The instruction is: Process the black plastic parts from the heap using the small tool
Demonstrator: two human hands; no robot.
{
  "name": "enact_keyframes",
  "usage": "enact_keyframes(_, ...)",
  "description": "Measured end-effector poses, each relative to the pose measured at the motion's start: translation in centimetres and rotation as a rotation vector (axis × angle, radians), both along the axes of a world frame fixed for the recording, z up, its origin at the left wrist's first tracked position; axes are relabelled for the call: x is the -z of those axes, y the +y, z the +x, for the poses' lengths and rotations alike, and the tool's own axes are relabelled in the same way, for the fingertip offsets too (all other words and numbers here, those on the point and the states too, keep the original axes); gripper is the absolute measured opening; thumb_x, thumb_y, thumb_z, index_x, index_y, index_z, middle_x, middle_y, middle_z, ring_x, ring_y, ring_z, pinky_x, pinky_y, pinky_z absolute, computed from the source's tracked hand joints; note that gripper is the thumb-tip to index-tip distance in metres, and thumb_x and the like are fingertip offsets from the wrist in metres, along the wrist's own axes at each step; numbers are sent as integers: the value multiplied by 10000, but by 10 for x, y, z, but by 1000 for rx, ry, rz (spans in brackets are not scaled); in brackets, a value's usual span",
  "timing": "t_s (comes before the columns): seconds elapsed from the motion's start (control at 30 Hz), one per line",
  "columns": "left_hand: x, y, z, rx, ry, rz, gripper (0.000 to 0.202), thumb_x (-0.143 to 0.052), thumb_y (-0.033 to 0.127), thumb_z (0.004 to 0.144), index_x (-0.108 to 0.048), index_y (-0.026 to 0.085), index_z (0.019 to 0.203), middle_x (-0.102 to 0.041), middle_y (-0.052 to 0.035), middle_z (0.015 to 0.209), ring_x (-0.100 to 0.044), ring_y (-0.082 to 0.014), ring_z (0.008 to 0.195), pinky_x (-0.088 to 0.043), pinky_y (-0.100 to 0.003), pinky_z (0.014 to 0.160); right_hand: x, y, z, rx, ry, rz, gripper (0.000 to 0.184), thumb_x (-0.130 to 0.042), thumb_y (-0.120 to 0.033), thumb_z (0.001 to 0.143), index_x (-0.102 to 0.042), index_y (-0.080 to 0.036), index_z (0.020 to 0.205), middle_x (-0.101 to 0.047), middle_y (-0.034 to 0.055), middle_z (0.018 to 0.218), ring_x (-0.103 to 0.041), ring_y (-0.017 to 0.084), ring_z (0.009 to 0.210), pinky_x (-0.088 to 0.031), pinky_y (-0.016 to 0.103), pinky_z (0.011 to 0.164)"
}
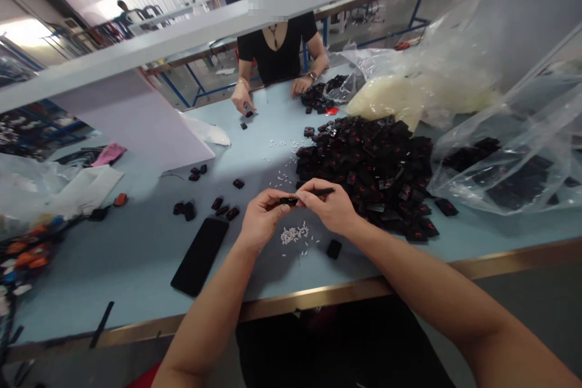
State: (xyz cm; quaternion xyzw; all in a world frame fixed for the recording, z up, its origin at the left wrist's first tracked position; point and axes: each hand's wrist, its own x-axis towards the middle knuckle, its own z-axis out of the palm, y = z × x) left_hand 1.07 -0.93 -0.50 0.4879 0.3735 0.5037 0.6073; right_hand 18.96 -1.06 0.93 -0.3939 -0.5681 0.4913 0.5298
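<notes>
My left hand (264,215) pinches a small black plastic part (287,200), mostly covered by the fingers. Against it, my right hand (328,206) grips a slim black pen-like tool (324,192), whose rear end sticks out to the right; its tip is hidden at the part. Below both hands lies a little heap of small white pieces (294,234) on the pale blue table (254,154). A single black part (334,248) rests near my right wrist. Close by on the right spreads a large pile of black parts with red marks (364,170).
A black phone (200,257) lies left of my forearm, with several loose black parts (218,205) beyond it. Clear plastic bags (513,151) stand at right. Across the table, a co-worker's hand (243,97) handles a black part. A grey shelf beam (182,21) crosses overhead.
</notes>
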Motion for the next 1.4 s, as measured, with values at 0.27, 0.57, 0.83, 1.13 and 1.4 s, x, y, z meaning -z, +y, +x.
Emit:
enact_keyframes(0.27,3,3,-1,14,-14,14,231,-839,237,696,-718,188,886,-771,-50,913,-724,-199,861,-573,-417,892,0,1,2,-10,5,-14,150,-644,-322,821,-664,-193,748,-640,-5,669,-580,139,651,-464,278,628)
enact_keyframes(0.57,-9,3,1,-92,-45,-56,308,-868,289,653,-702,181,888,-730,-28,836,-716,-186,794,-600,-357,797,11,12,4,-17,-15,28,239,-651,-416,855,-702,-194,925,-692,37,895,-617,158,811,-494,290,725)
enact_keyframes(0.83,-7,3,-2,-19,76,-112,375,-853,359,659,-683,163,929,-661,-12,776,-652,-148,637,-532,-268,580,17,11,-2,-196,-185,-96,195,-651,-355,793,-670,-165,761,-604,-17,664,-481,115,620,-372,254,582)
enact_keyframes(1.13,-1,16,-15,-302,325,-26,384,-698,501,795,-644,186,1008,-599,13,654,-518,-99,488,-341,-208,427,2,18,4,105,641,-419,322,-750,-431,689,-659,-193,885,-628,11,800,-525,123,656,-361,223,448)
enact_keyframes(1.4,-8,24,-23,-449,491,-22,298,-685,406,757,-649,188,957,-561,28,697,-483,-83,494,-344,-198,441,1,8,-2,-20,470,-489,329,-771,-408,670,-675,-166,871,-607,11,762,-492,106,629,-326,205,433)
